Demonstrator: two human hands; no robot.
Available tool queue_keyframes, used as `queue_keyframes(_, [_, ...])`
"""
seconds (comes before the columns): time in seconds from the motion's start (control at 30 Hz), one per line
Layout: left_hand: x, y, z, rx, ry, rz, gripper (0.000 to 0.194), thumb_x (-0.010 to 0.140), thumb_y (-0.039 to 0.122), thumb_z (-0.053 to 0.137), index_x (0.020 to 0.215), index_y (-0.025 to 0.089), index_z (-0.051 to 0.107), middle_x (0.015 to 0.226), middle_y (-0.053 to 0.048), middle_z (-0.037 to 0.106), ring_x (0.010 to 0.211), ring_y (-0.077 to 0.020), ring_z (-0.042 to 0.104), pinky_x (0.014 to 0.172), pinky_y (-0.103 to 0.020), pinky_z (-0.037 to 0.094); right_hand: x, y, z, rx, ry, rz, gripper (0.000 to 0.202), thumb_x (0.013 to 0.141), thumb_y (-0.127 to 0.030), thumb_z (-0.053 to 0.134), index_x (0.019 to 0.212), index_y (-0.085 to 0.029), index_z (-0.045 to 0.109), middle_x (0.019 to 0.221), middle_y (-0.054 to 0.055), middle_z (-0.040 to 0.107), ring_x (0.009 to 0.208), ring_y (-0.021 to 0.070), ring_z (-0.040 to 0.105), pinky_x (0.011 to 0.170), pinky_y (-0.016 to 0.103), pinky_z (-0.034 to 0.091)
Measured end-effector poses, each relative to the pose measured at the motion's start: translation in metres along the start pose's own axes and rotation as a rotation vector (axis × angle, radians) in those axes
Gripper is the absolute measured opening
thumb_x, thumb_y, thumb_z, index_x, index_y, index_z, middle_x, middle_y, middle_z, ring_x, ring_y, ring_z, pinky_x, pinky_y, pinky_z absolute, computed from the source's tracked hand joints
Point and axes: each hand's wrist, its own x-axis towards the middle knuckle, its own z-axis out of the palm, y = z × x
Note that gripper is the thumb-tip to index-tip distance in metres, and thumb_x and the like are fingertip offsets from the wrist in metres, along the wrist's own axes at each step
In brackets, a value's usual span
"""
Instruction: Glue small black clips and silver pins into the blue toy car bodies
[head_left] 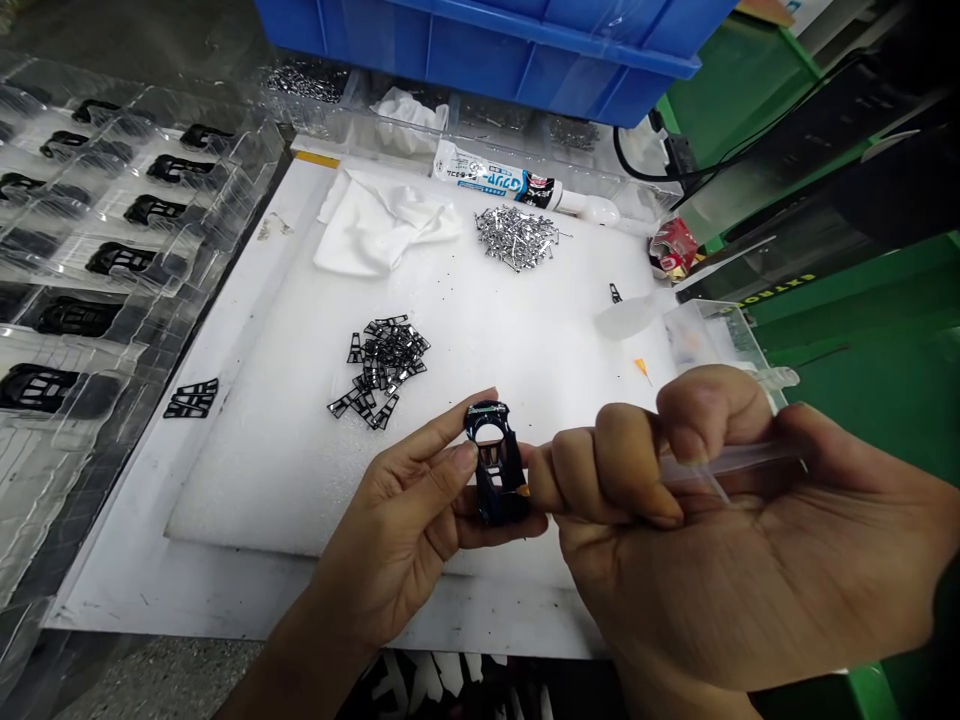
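Observation:
A small dark car-shaped shell (514, 470) with a round opening is held between the thumb and fingers of my left hand (416, 505), above the front part of the white foam sheet. My right hand (720, 520) is wrapped round a clear syringe (739, 461). The syringe's orange tip (523, 491) touches or nearly touches the shell's right side. Beyond my left hand lies a pile of small black frames (386, 362). A heap of tiny silvery parts (517, 238) sits farther back on the foam (270, 470).
Clear trays (217, 215) with black shells stand at the left. A white cloth (375, 225) and a glue tube (495, 178) lie at the back, before a blue bin (487, 45). An orange needle tip (641, 368) lies on the right.

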Motion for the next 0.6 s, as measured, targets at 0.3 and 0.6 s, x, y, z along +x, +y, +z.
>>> queue_keyframes(0.3, [0.0006,0.0023,0.0022,-0.052,0.004,0.002,0.034,0.102,0.012,0.055,0.131,0.022,0.072,0.102,-0.008,0.082,0.092,-0.0186,0.078,0.087,-0.043,0.067,0.0012,-0.0003,-0.003,-0.063,-0.015,-0.026,0.039,0.09,-0.048,0.049,0.062,-0.021,0.052,0.043,-0.007,0.026,0.036,0.0076,0.022,0.043,0.026,0.036])
queue_keyframes(0.6, [0.0017,0.002,0.0034,-0.048,0.011,-0.002,0.033,0.102,0.011,0.055,0.128,0.021,0.073,0.101,-0.009,0.082,0.092,-0.0191,0.079,0.086,-0.041,0.067,-0.0003,0.0012,-0.0067,0.013,-0.045,-0.029,0.046,0.096,-0.048,0.036,0.066,-0.021,0.058,0.046,-0.006,0.03,0.038,0.0093,0.028,0.043,0.027,0.039])
